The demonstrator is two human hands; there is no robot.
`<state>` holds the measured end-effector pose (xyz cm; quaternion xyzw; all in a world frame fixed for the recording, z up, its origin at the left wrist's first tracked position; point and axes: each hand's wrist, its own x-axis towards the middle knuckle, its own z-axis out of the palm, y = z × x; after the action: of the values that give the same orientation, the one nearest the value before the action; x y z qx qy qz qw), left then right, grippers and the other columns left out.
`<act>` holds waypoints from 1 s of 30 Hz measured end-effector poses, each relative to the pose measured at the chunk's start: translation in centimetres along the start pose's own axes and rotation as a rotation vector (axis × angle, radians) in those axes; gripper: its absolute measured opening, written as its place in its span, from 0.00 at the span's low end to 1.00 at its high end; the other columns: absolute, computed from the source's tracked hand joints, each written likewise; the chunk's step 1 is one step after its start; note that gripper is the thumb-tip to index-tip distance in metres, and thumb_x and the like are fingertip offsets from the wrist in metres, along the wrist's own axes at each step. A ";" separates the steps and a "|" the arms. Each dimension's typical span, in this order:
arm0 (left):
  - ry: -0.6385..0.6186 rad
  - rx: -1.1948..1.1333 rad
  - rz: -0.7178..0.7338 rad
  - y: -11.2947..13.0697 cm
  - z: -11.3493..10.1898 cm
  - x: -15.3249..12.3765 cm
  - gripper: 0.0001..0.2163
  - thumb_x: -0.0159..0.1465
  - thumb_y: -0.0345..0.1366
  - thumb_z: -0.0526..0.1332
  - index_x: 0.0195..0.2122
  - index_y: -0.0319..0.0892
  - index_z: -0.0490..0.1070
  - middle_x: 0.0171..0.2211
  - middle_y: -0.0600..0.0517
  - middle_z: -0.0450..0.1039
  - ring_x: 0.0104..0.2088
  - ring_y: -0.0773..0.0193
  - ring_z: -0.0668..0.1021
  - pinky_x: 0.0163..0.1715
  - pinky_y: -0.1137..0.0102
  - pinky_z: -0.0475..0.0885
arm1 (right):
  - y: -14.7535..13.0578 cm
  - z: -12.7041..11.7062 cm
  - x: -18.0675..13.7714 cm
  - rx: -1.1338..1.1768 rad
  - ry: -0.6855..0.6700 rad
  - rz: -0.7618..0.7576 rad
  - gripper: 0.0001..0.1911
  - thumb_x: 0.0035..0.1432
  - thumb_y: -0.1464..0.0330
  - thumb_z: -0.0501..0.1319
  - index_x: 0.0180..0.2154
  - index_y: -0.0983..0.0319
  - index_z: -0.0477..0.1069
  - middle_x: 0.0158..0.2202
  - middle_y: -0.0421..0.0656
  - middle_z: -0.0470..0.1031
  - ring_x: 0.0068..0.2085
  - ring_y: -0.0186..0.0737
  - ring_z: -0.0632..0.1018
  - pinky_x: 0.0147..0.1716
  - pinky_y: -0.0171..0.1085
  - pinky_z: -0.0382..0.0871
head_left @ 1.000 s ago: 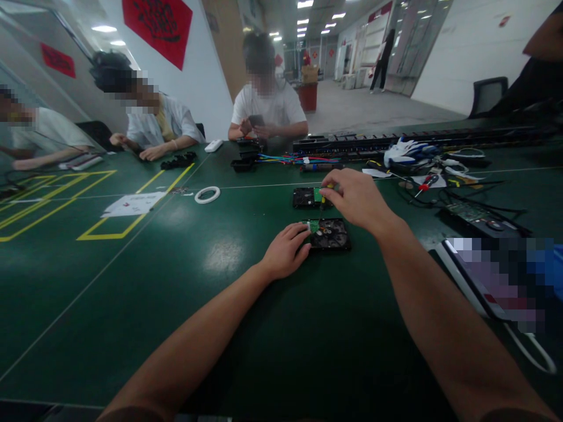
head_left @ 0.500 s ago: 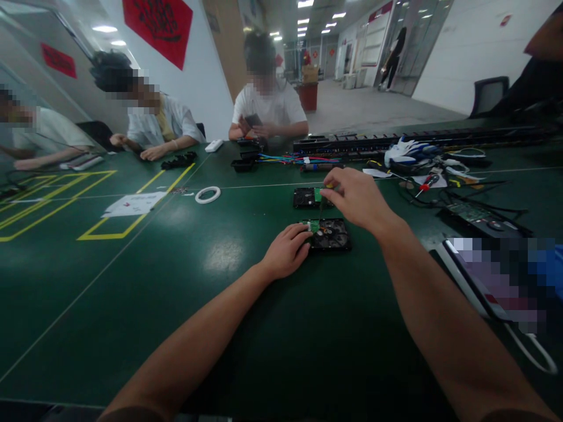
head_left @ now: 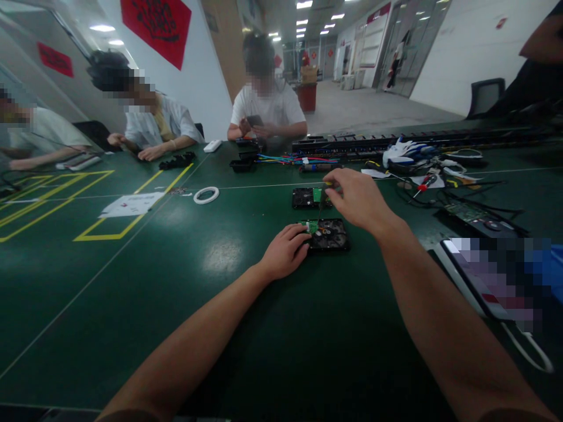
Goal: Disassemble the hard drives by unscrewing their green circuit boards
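Head view: green table (head_left: 109, 293) takes up most of the scene, yellow tape outlines on its left part; long black rack (head_left: 409, 138) lies along the far right edge. Two co-workers visible across the table, one straight ahead (head_left: 270, 111) with a dark phone-like item in hand, one further left (head_left: 162, 123); others partly cut off at the sides. Screened device (head_left: 466, 278) at right, display blurred out, then dark unit with circuit board (head_left: 479, 220) just beyond it. Paper sheets (head_left: 129, 205) lie at left. Near hard drive (head_left: 334, 234) sits flat on the table in front of the person, board side up, between the hands; far hard drive (head_left: 301, 198) lies just behind it, apart. Left hand (head_left: 285, 252) half curled, fingertips on the left end of the near drive by its green board, thumb at the near corner; can't tell if it grips or only rests. Right hand (head_left: 358, 199) above, thumb and fingers pinched closed on a thin screwdriver (head_left: 328, 183), yellow handle mostly hidden, shaft pointing down at the near drive, tip contact unclear. White ring (head_left: 206, 195) lies flat, left of the drives
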<state>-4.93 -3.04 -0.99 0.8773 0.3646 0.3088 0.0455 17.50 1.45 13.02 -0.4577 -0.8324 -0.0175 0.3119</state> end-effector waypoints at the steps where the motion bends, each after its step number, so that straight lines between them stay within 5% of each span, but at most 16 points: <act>1: 0.001 -0.003 0.001 0.0 0.0 0.0 0.15 0.71 0.37 0.56 0.57 0.44 0.70 0.58 0.43 0.70 0.62 0.51 0.69 0.62 0.48 0.69 | 0.0 0.0 0.0 0.011 -0.002 0.004 0.12 0.61 0.71 0.62 0.47 0.60 0.73 0.45 0.48 0.79 0.44 0.50 0.78 0.47 0.48 0.69; 8: 0.003 -0.017 -0.002 0.0 0.1 0.0 0.15 0.71 0.37 0.56 0.57 0.44 0.70 0.58 0.43 0.70 0.62 0.51 0.70 0.61 0.47 0.69 | -0.4 -0.5 0.0 -0.027 -0.009 0.011 0.05 0.62 0.67 0.63 0.41 0.59 0.74 0.42 0.48 0.79 0.43 0.50 0.77 0.44 0.46 0.68; 30: -0.005 -0.006 0.000 0.1 0.1 0.1 0.15 0.71 0.38 0.55 0.57 0.44 0.70 0.58 0.43 0.70 0.61 0.51 0.70 0.61 0.48 0.70 | 0.0 -0.2 0.0 0.005 0.016 0.036 0.05 0.64 0.67 0.62 0.42 0.59 0.74 0.40 0.46 0.80 0.40 0.47 0.78 0.42 0.44 0.68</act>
<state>-4.78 -3.06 -0.96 0.8779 0.3635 0.3077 0.0491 17.58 1.37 13.17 -0.4716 -0.8216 -0.0135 0.3200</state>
